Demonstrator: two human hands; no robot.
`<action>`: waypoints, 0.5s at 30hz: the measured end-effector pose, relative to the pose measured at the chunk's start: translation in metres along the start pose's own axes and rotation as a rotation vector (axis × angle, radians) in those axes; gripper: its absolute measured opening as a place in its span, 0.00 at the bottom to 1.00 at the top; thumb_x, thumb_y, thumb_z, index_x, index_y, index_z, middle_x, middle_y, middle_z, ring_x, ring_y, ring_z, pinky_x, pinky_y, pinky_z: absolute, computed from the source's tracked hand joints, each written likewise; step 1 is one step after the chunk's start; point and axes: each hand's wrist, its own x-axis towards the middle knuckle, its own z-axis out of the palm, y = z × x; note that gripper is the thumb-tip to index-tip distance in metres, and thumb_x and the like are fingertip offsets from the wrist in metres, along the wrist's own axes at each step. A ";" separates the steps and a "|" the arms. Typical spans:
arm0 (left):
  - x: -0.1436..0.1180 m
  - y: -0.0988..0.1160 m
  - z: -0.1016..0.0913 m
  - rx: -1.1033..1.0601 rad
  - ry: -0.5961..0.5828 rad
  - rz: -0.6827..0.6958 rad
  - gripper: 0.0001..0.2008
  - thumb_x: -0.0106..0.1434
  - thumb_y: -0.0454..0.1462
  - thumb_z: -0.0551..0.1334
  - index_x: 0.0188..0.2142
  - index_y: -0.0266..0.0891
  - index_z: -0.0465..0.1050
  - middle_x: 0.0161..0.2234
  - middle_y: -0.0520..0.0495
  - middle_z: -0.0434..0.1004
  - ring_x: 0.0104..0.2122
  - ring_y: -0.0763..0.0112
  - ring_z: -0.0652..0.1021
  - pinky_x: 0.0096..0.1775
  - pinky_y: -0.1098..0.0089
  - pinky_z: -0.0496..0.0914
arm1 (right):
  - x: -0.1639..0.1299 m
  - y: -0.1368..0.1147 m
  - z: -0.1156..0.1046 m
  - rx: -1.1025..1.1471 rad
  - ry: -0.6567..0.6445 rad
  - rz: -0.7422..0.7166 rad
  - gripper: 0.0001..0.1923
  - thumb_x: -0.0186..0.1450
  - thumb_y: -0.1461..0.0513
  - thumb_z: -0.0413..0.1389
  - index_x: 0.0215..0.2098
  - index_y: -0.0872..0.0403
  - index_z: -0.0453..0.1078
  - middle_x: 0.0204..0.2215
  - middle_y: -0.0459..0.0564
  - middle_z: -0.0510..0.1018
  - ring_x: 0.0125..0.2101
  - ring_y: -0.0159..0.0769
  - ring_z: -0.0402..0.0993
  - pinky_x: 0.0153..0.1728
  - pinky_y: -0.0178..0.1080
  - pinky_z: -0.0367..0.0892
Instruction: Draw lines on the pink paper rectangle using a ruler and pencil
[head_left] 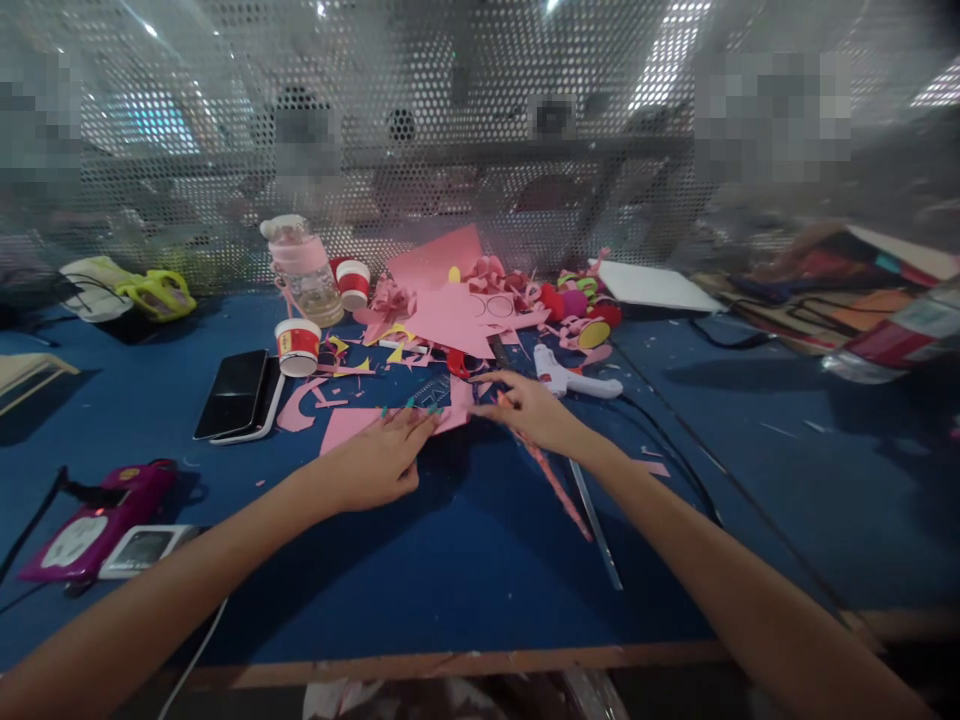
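Two hands flat and open, left hand (375, 462) and right hand (534, 410) pressing pink paper (352, 424) on the near middle of the blue table (465, 560); probably light, floppy, easily torn, best pinched at an edge.

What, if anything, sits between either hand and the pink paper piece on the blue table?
Nothing visible. The left hand lies flat on the pink paper piece, and the right hand touches its far edge beside a clear ruler.

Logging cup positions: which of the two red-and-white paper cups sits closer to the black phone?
The nearer cup, right beside the phone; the other cup stands farther back by the bottle.
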 end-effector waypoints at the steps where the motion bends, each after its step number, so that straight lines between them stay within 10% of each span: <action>1: 0.001 -0.001 -0.002 0.001 0.015 -0.028 0.34 0.62 0.33 0.53 0.67 0.32 0.49 0.62 0.31 0.63 0.62 0.50 0.66 0.59 0.54 0.60 | 0.001 0.000 -0.001 0.073 0.039 0.023 0.26 0.60 0.49 0.60 0.48 0.59 0.69 0.10 0.32 0.59 0.11 0.24 0.53 0.15 0.30 0.48; 7: 0.004 -0.019 -0.007 0.049 -0.047 -0.138 0.39 0.57 0.30 0.58 0.67 0.32 0.46 0.66 0.31 0.57 0.64 0.50 0.62 0.58 0.57 0.63 | 0.006 0.007 0.009 0.339 -0.114 0.199 0.30 0.59 0.39 0.56 0.16 0.54 0.62 0.04 0.36 0.56 0.05 0.23 0.51 0.07 0.29 0.50; 15: 0.008 -0.028 -0.023 0.125 0.126 -0.355 0.31 0.62 0.23 0.49 0.64 0.38 0.57 0.54 0.39 0.75 0.45 0.61 0.81 0.46 0.66 0.72 | -0.013 -0.014 0.042 0.604 -0.513 0.257 0.34 0.64 0.38 0.48 0.13 0.54 0.53 0.18 0.57 0.78 0.11 0.25 0.68 0.10 0.27 0.52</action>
